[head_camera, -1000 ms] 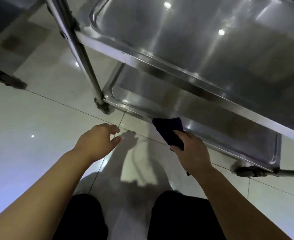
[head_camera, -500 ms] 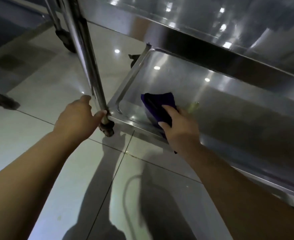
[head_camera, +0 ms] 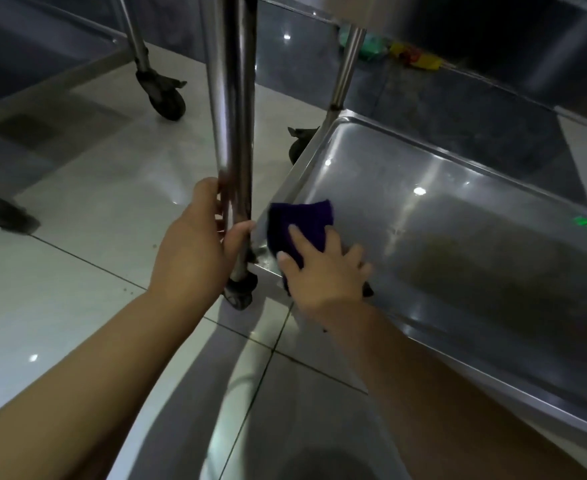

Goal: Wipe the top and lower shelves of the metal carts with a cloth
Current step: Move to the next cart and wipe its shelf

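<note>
The lower shelf (head_camera: 458,209) of a metal cart is a shiny steel tray close to the floor, filling the right half of the view. A dark purple cloth (head_camera: 302,220) lies in its near left corner. My right hand (head_camera: 323,271) presses flat on the cloth with fingers spread. My left hand (head_camera: 195,244) grips the cart's near upright post (head_camera: 231,98) just above the caster, thumb and fingers wrapped round it. The top shelf is mostly out of view overhead.
A caster (head_camera: 240,296) sits under the gripped post on the pale tiled floor. Another cart's leg and caster (head_camera: 162,91) stand at the back left. A second post (head_camera: 347,60) rises at the shelf's far corner. Coloured items (head_camera: 413,57) lie beyond it.
My left hand went from hanging free to closing round the post. My right hand carried the cloth onto the lower shelf and shifted it toward the near left corner. The view dropped lower.
</note>
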Motion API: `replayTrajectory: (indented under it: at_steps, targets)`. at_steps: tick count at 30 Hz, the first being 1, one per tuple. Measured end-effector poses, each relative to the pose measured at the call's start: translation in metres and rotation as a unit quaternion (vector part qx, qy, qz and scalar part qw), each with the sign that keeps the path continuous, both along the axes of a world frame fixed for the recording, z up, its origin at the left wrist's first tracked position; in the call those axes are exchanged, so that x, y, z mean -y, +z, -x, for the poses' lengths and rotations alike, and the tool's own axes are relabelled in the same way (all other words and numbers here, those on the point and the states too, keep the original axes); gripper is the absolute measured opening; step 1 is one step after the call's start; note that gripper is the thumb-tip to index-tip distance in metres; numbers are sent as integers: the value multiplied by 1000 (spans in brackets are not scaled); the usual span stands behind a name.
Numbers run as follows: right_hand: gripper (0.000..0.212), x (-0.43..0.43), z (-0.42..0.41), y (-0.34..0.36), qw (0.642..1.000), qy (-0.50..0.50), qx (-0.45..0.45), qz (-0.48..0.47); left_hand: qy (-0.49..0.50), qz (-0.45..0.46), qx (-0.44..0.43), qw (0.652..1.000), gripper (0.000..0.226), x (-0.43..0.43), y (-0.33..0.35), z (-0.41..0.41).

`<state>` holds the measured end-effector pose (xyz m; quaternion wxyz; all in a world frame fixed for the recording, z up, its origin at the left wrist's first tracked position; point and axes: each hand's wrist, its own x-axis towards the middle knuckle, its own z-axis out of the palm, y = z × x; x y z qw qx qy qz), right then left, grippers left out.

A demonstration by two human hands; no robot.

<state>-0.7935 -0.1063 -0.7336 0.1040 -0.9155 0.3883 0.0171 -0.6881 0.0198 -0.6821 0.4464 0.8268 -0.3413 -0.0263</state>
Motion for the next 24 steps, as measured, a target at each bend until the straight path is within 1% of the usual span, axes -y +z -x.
replayTrajectory:
  at_steps: [2, 4, 6, 7, 8, 9, 10, 11, 12, 13, 14, 15, 17, 19, 20, 21, 22, 23, 24]
  targets:
    - [48, -12, -15, -1, 998, 60, 22, 11, -9, 3, -4, 1000, 47, -2, -1, -3]
    - [46, -10, -12, -1, 993, 112, 42, 17, -12, 0, -14, 1000, 48, -4, -2, -4]
    - [48, 12, 4, -3, 984, 165, 45, 47, -13, 0, -21, 1000, 48, -4, -4, -4]
    - [48, 29, 13, -3, 983, 171, 41, 56, -15, 3, -22, 1000, 48, -4, -5, -4]
    - [46, 48, 19, -3, 987, 144, 31, 57, -15, 5, -25, 1000, 47, -5, -6, -4]
    - [44, 67, 22, -3, 995, 84, 11, 55, -14, 9, -27, 999, 47, -5, -6, -4]
    - [44, 84, 20, 0, 999, 2, -12, 50, -11, 14, -29, 999, 46, -5, -7, -3]
    - [46, 98, 14, 2, 996, -81, -27, 41, -6, 19, -31, 999, 45, -4, -7, -3]
    - [47, 104, 4, 4, 989, -143, -35, 29, -2, 24, -35, 999, 44, -4, -8, -2]
    - [48, 103, -9, 5, 984, -170, -42, 23, 2, 28, -40, 999, 43, -3, -8, -2]
    - [48, 97, -21, 6, 985, -164, -45, 24, 5, 32, -44, 999, 43, -2, -8, -1]
    - [47, 88, -30, 6, 991, -128, -39, 28, 8, 37, -46, 998, 44, -2, -7, -1]
    - [45, 66, -36, 5, 1000, 5, -3, 28, 9, 43, -49, 998, 44, -2, -7, 0]
    - [45, 58, -24, 4, 987, 153, 34, 14, 13, 40, -50, 998, 44, -3, -6, 1]
    - [46, 63, -15, 5, 980, 194, 38, 14, 17, 38, -49, 998, 44, -4, -6, 1]
    - [45, 74, -7, 5, 979, 200, 30, 33, 27, 35, -42, 998, 43, -4, -5, 2]
    - [44, 87, 2, 4, 984, 165, 13, 64, 42, 27, -26, 998, 41, -5, -5, 4]
    - [44, 101, 11, 3, 992, 91, -1, 83, 60, 17, -2, 998, 39, -5, -5, 8]
    - [44, 113, 17, 2, 997, -7, -4, 79, 72, 7, 24, 997, 37, -4, -5, 12]
